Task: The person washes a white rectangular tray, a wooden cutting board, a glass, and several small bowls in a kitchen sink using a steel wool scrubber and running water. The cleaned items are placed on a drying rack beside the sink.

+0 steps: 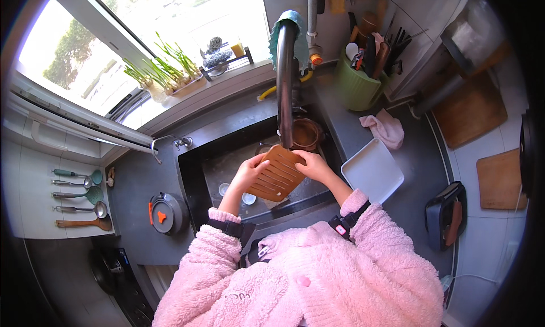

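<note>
A slotted wooden board [279,173], orange-brown with long parallel slits, is held tilted over the dark sink [230,216]. My left hand [250,172] grips its left edge, thumb on the upper face. At the board's upper right edge, my right hand [313,166] has hold of it too. The dark curved faucet [286,80], with a teal cloth [303,41] draped over its top, comes down just behind the board. In the sink beyond lies a brown round pot [305,133]. Small white round dishes [248,198] sit below and left of the board.
A white tray [372,171] and pink cloth [385,129] lie right of the sink, with a green utensil holder [359,86] behind. A grey lidded pot [168,215] stands to the left. Potted green shoots [170,73] line the windowsill. A black container [445,216] is far right.
</note>
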`<state>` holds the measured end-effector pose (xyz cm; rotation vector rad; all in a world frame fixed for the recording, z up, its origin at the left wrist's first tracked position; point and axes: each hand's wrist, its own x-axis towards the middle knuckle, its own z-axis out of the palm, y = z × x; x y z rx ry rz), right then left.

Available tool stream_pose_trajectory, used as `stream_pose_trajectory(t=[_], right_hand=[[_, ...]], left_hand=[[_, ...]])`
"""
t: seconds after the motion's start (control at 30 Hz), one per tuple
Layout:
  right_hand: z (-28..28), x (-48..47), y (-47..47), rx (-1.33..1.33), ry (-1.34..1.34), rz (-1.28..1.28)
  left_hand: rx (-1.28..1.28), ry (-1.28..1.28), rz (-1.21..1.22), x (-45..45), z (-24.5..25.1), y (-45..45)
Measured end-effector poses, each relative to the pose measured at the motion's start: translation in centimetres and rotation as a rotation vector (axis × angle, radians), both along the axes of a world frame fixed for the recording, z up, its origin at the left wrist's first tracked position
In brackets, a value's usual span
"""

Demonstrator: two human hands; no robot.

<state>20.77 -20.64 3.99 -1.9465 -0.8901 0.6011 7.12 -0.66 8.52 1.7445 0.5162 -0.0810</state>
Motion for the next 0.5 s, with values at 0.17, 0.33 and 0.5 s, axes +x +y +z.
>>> stream_pose_trajectory(t=[0.17, 0.33, 0.5], right_hand=[[2.6, 0.1, -0.4, 0.02, 0.081, -0.03], [3.4, 0.3, -1.0, 0.069, 0.069, -0.047], [4.2, 0.1, -0.2, 0.153, 0.121, -0.037]], left_hand=[[0.123, 0.051, -0.139, 1.8, 0.1, -1.3], [0.177, 0.019, -0.167, 2.2, -0.1, -1.5], [0.268, -0.041, -0.175, 1.6, -0.3, -1.0]])
